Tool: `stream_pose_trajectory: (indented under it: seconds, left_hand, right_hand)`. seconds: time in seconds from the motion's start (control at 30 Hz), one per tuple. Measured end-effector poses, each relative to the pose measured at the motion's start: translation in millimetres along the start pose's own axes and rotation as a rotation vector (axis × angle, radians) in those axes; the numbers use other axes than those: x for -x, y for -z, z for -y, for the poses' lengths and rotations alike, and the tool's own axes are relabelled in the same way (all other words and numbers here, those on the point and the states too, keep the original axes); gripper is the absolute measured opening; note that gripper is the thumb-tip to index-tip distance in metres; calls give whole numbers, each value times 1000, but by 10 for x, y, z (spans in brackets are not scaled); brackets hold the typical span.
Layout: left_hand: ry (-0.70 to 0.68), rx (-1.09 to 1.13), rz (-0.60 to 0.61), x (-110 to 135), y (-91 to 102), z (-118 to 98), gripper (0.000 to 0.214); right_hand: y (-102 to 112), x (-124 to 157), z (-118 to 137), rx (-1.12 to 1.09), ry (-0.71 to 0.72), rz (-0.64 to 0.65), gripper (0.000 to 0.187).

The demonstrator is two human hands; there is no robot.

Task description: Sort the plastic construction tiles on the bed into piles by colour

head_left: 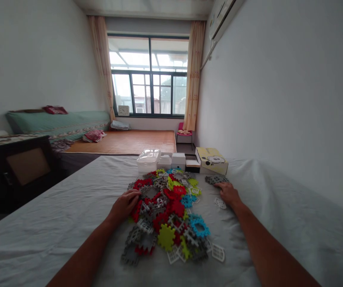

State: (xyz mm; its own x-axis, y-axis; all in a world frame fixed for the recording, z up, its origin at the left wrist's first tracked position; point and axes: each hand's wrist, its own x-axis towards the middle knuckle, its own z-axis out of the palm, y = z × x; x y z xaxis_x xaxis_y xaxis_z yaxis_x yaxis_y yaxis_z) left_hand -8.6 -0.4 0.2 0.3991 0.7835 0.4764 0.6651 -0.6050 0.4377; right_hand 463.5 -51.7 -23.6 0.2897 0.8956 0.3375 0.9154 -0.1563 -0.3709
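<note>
A heap of flat toothed plastic tiles point(168, 211) in red, grey, blue, yellow-green and white lies on a grey sheet point(69, 223). My left hand point(125, 204) rests at the heap's left edge, fingers curled over red and grey tiles. My right hand point(228, 193) lies palm down at the right, fingers on a small stack of grey tiles point(216, 179). A white grid tile point(220, 203) sits beside its thumb.
A clear lidded tub point(149, 160), small white boxes point(178, 160) and a yellow carton point(211, 160) stand behind the heap. A white wall point(279, 99) runs along the right. A dark cabinet point(16, 167) is left, a bed point(123, 141) beyond.
</note>
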Motion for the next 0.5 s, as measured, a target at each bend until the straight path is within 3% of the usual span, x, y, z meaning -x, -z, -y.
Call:
stream_pose_trajectory:
  seconds: [0.07, 0.17, 0.23, 0.33, 0.5]
  left_hand:
    - [-2, -1, -2, 3, 5, -5, 30]
    - [-9, -1, 3, 5, 6, -2, 30]
    - [-13, -2, 4, 4, 2, 1, 30]
    - [-8, 0, 0, 3, -2, -6, 29]
    - [-10, 0, 2, 17, 11, -46, 30]
  right_hand:
    - [12, -8, 60, 45, 30, 20, 47]
    - [126, 4, 116, -44, 81, 87, 35]
    - [232, 46, 137, -171, 153, 214, 26]
    - [372, 135, 163, -328, 222, 436, 29]
    - [478, 205, 212, -353, 233, 658, 31]
